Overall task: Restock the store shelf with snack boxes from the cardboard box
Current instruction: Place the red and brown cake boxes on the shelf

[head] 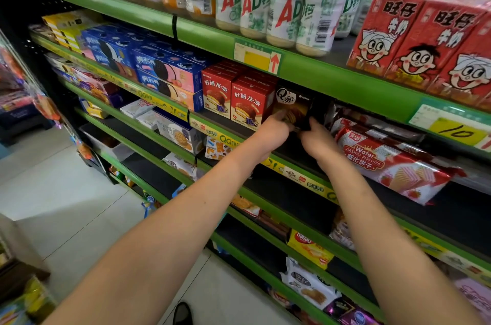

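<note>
A dark brown snack box [292, 104] with a white Q logo stands on the second green shelf [225, 136], right beside two red pie boxes [247, 104]. My left hand [275, 126] grips the box's lower left corner. My right hand [317, 136] grips its lower right edge. Both arms reach forward from below. The cardboard box is out of view.
Blue cookie boxes [164, 69] fill the shelf to the left of the red ones. A red wafer pack [390, 162] lies to the right. White drink bottles [268, 0] and red milk cartons [425, 40] stand on the shelf above. Lower shelves hold scattered snacks; tiled floor [66, 191] lies at left.
</note>
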Available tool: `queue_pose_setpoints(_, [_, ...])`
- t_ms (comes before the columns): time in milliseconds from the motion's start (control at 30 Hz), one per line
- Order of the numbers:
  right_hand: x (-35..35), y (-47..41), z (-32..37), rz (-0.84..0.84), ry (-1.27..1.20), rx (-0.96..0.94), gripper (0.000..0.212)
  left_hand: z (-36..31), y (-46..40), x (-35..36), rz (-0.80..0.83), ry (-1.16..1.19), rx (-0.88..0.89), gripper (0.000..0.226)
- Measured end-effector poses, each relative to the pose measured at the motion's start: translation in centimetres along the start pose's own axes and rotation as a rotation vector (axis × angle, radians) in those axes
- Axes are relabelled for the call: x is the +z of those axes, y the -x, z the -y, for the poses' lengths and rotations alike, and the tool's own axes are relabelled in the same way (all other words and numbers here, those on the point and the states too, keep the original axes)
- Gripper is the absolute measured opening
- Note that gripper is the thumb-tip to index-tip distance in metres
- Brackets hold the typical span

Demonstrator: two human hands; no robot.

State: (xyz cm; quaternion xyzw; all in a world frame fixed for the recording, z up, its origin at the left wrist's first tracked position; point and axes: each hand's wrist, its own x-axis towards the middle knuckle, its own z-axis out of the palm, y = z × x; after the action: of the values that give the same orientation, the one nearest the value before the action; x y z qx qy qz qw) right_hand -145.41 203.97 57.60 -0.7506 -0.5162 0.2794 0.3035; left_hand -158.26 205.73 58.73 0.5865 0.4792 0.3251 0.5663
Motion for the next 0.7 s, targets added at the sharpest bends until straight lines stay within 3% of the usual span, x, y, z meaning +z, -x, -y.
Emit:
queue_pose_setpoints(233, [-0.5,2.9,-0.3,-0.024,-0.173,-0.02,0.067,0.7,2.4,-1.8,0.046,0.18,0.063,0.05])
queue_pose_setpoints(467, [1.3,8.7,1.4,0.002,-0.289,-0.179,0.045,4.2,8.5,-8.0,-0.047,0.245,0.076,0.023])
queue_pose_setpoints(700, [12.2,11.8,7.3,0.414,-0.126,-0.312,0.026,13.8,16.6,-18.5,-0.426,0.333,-0.15,0.018])
